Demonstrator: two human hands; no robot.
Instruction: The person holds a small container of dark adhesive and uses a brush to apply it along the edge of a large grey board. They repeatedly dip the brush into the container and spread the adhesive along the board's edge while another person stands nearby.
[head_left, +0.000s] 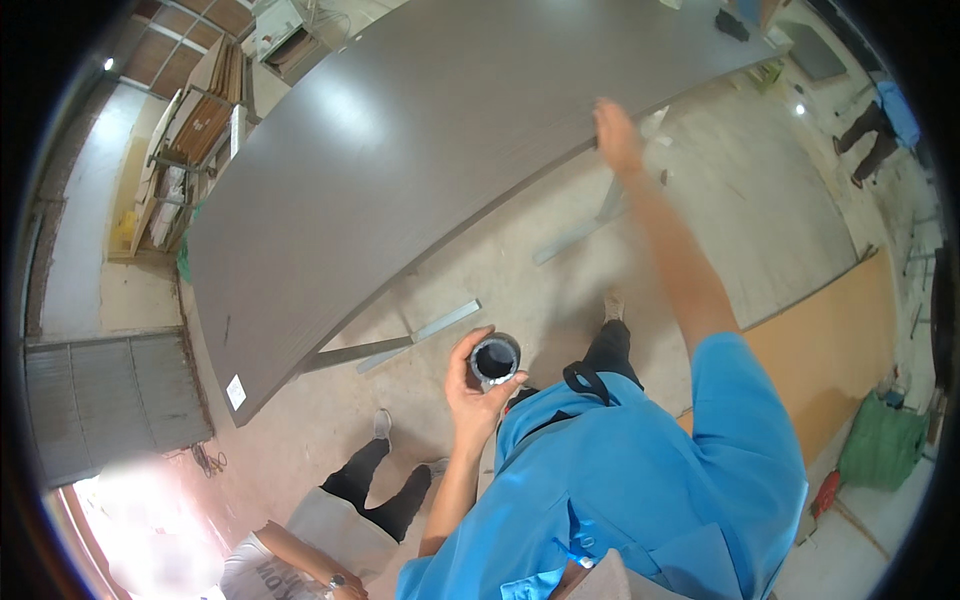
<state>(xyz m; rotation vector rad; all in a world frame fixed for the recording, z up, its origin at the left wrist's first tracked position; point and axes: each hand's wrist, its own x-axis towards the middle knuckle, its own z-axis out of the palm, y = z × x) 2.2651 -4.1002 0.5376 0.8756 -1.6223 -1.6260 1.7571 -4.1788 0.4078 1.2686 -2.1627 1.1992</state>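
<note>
My left hand (470, 392) is wrapped around a dark, round, cup-like container (496, 360) with a pale, uneven rim. Its mouth faces up, and the inside looks dark. At the near edge of a large dark grey-brown panel (400, 140), my right hand (617, 138) reaches out with the arm stretched forward. That hand is somewhat blurred; its fingers are at the panel's edge, and I cannot make out whether they grip anything. A small white label (236, 392) is on the panel's near left corner.
Metal legs (420, 335) stand under the panel. Close by on my left is another person (320, 530) in a light shirt; one more (882, 125) is at the far right. A tan board (830, 335) and a green bag (880, 440) lie to my right. Shelving (180, 150) stands far left.
</note>
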